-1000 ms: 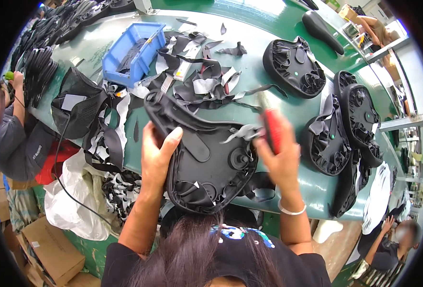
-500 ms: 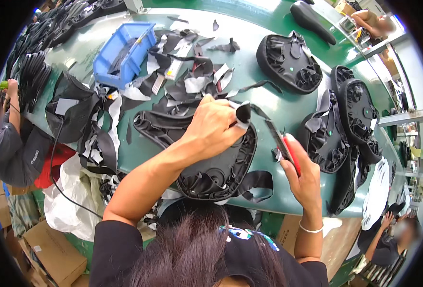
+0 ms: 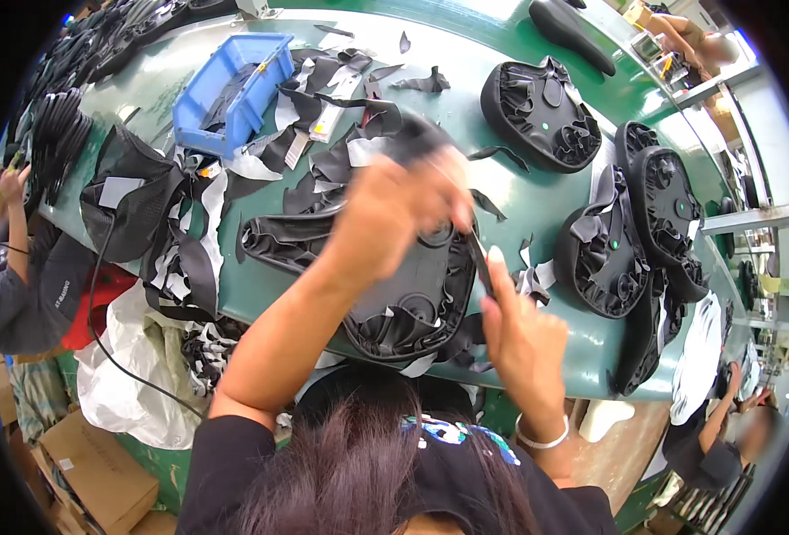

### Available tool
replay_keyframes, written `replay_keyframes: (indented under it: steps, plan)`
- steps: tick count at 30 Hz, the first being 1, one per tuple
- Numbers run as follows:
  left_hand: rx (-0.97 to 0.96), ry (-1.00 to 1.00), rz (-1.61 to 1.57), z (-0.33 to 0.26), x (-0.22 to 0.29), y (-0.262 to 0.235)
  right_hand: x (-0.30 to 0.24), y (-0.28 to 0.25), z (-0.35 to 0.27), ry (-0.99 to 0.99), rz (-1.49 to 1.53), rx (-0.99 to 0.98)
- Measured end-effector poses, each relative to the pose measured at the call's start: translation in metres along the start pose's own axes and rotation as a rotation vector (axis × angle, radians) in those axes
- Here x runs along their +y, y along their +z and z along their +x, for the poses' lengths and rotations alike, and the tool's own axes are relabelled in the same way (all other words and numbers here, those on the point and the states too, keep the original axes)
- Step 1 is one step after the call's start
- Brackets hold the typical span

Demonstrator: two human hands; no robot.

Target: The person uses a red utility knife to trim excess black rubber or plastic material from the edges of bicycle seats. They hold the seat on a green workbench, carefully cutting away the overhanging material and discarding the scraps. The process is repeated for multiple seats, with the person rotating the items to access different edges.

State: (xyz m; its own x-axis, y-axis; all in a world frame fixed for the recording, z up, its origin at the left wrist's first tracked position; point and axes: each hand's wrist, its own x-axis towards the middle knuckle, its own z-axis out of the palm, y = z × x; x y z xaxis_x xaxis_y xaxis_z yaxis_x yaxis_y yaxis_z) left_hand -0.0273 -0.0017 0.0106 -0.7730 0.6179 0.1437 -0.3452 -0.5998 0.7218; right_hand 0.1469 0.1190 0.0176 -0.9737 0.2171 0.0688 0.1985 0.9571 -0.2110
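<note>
A black bicycle saddle (image 3: 406, 276) lies upside down on the green table in front of me, its gathered cover edge folded over the base. Above its far side, my left hand (image 3: 392, 209) is blurred by motion, its fingers closed on a dark strip of cover material (image 3: 419, 138), also smeared. At the saddle's right edge my right hand (image 3: 528, 343) grips a knife (image 3: 481, 265) with its dark blade pointing away from me. The knife's handle is mostly hidden in my fingers now; the earlier frame shows it red.
Black and white offcuts (image 3: 323, 169) lie beyond the saddle, by a blue bin (image 3: 234, 98). Several upturned saddles (image 3: 541, 116) rest at the right. A dark mesh piece (image 3: 127, 183) and cable (image 3: 97, 294) are at the left, where a co-worker (image 3: 24, 285) sits.
My left hand has swung up and away with the strip. My right hand has moved left, bringing the knife to the saddle's edge. The saddle has shifted slightly.
</note>
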Motion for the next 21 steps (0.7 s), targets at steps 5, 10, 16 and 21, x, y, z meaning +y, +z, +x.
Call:
replay_keyframes:
  steps: [5, 10, 16, 21]
  plan:
    - [-0.003, 0.139, -0.312, -0.003, 0.018, -0.036, -0.013, -0.014, -0.021, 0.022, 0.026, -0.104]
    - [-0.328, 0.517, 1.923, -0.007, 0.023, -0.024, 0.013, -0.018, 0.023, -0.057, -0.138, -0.013]
    - [0.373, 0.646, 1.342, 0.020, 0.006, -0.053, -0.007, -0.029, -0.006, -0.097, -0.191, -0.138]
    - [0.335, -0.033, 0.571, -0.004, 0.018, -0.047, 0.019, -0.047, 0.038, -0.205, -0.292, -0.155]
